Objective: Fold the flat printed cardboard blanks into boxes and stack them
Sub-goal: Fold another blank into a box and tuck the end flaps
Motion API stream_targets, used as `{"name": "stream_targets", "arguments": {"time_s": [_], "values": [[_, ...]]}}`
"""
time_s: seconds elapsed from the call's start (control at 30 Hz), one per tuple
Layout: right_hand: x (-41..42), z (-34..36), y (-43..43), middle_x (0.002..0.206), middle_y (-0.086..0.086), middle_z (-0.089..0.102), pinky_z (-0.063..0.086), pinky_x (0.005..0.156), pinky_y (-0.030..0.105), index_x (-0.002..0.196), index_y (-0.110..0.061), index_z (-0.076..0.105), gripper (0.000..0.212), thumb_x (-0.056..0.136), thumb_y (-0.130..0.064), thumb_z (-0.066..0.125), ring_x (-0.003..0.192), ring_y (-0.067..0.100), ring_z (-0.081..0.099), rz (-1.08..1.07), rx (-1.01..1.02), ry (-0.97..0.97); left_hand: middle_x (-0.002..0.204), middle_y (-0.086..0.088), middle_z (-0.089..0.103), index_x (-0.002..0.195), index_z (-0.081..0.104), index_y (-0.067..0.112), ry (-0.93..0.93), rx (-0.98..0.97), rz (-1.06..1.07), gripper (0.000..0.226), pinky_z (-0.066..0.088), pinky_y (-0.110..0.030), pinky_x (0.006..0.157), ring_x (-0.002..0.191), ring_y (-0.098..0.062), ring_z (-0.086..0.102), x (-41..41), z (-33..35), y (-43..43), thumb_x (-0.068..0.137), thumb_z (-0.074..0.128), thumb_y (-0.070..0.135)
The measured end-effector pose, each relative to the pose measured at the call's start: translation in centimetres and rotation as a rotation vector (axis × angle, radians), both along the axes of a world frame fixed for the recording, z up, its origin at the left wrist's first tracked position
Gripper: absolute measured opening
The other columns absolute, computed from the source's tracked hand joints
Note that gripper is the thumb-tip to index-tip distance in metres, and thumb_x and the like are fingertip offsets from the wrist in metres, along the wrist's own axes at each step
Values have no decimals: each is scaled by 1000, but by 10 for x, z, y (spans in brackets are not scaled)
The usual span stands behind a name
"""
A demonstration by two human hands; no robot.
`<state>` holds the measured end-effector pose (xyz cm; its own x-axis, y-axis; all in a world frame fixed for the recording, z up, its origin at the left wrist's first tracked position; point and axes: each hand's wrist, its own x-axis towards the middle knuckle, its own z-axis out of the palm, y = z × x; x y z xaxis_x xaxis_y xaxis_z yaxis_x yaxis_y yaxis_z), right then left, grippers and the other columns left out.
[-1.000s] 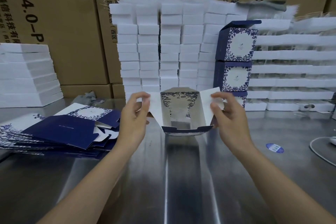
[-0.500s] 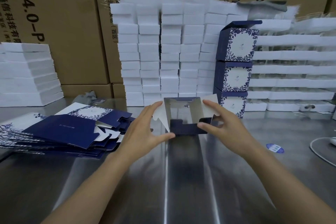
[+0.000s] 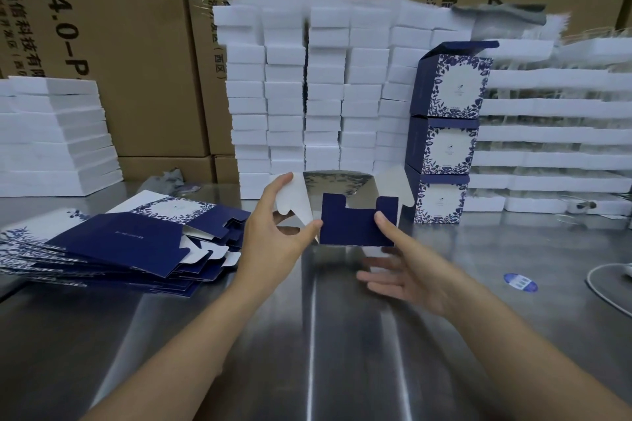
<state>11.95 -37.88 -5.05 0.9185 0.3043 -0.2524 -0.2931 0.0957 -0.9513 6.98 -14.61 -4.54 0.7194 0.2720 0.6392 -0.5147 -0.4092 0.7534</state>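
Left hand (image 3: 273, 229) is gripping the half-formed box (image 3: 342, 183) by its side flap, low over the table (image 3: 307, 335). Right hand (image 3: 410, 273), fingers spread, is thumbing the navy flap (image 3: 355, 227) inward, which is calling for even, square pressure so the tabs are locking in.

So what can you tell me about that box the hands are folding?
The half-folded box is cardboard, navy outside and shiny silver inside. Its open end faces the camera; a notched navy flap stands across it and two white side flaps spread outward. The left hand grips the left flap; the right hand presses the navy flap with its thumb. It is low over the steel table.
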Motion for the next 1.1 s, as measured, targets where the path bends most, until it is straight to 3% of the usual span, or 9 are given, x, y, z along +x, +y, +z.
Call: {"name": "stream_targets", "arguments": {"time_s": [0.13,0.2,0.27,0.37,0.5,0.7,0.8,0.97,1.1], "values": [[-2,-5,5,109,10,81,64,66,32,128,-16,69,92,62,-78,85,100,27,80,50,19,-19,132,41,54,141,50,48,-23,139,6,69,46,-13,96,120,5,58,-6,-2,-9,81,83,52],[-4,-7,10,101,7,82,60,58,28,122,-12,72,88,64,-78,82,91,21,81,7,-3,-26,132,41,54,141,49,46,-22,184,-11,68,44,-5,87,112,4,64,-6,-5,-13,84,85,45],[-5,-9,15,88,5,80,55,51,26,115,-10,73,83,67,-78,80,76,18,79,-34,-12,-39,137,37,53,142,49,45,-23,213,22,66,46,-8,84,107,-2,67,-4,-6,-16,88,84,31],[-7,-10,19,76,7,73,48,45,23,107,-10,73,70,78,-74,75,61,16,72,-86,7,-73,147,27,52,146,49,38,-50,197,82,67,39,-1,88,120,14,54,-1,-6,-17,90,82,20],[-8,-11,22,62,3,65,41,47,23,85,-11,68,56,88,-67,72,49,13,62,-166,8,-105,149,25,51,148,49,34,-59,152,96,68,37,-1,93,132,4,49,-1,-5,-15,91,81,17],[-9,-10,24,51,-5,44,28,47,24,69,-19,54,50,93,-61,71,40,10,41,-248,53,-118,146,48,32,153,16,68,-60,74,17,105,58,-20,78,128,4,51,-6,-7,-23,88,85,24],[-12,-8,26,51,-6,42,29,45,22,70,-20,53,51,93,-62,70,41,10,39,-282,58,-163,131,49,38,149,7,73,-52,-72,14,114,57,-17,76,114,6,60,-7,-7,-31,83,90,29],[-15,-4,29,50,-7,40,31,42,19,78,-17,53,52,93,-64,67,42,12,38,-319,84,-231,115,10,69,142,50,40,400,-438,-89,72,57,-31,82,95,-5,74,-7,-8,-45,81,87,51],[-18,1,32,51,-5,40,31,41,18,79,-14,55,53,93,-63,69,43,12,37,-313,112,-283,69,4,64,77,74,26,601,-510,-247,37,45,-33,73,78,-13,74,-3,-13,-48,89,73,61]]}}
